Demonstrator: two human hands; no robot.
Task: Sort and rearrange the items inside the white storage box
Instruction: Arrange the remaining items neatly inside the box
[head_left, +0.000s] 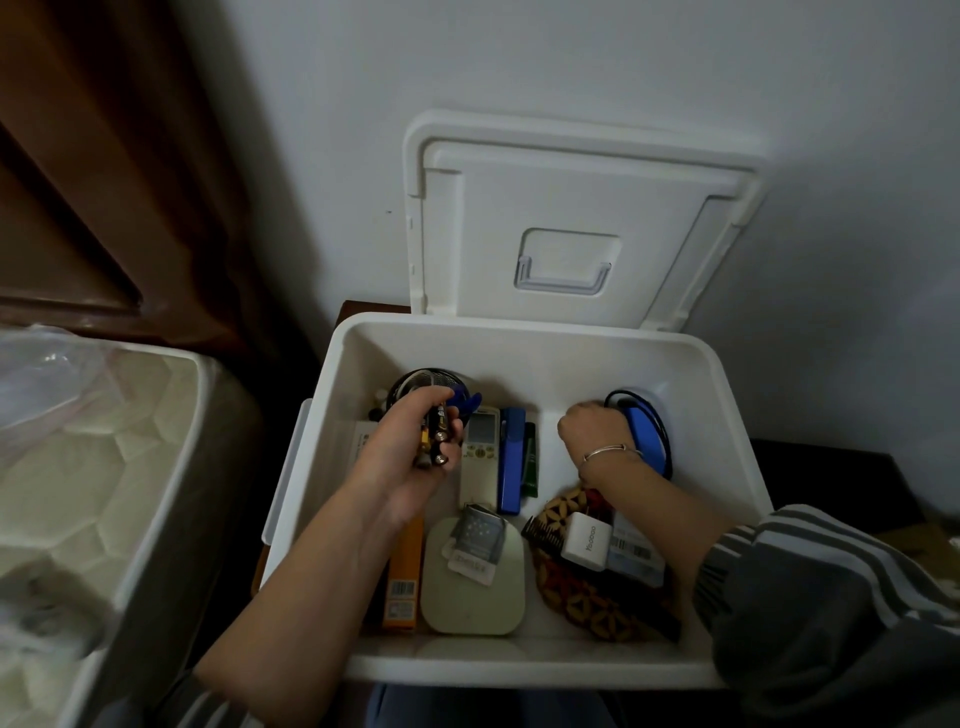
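Partly hidden: an orange carton (402, 571) under the left forearm; a dark coiled item (415, 378) in the far left corner behind the left hand (410, 457), too obscured to identify; a patterned brown pouch (582, 597) beneath the right forearm and a white charger (587, 540). Striped sleeve (810, 582) cut off at the frame edge. Fingertips of the right hand (592, 431) curled under and out of sight, so any grip not determinable.

Left hand raised over the left half of the white storage box (519, 331), fingers wrapped round a bundle of batteries (437, 434). Right hand lowered into the far right part of the box, knuckles up, bracelet (608, 453) at the wrist, touching a blue device (644, 436) ringed by a black cable (661, 415).

Between the two hands, on the box floor: a remote control (480, 454) and a blue stapler (511, 460), side by side. Lid (571, 208) open, upright against the wall behind the box.
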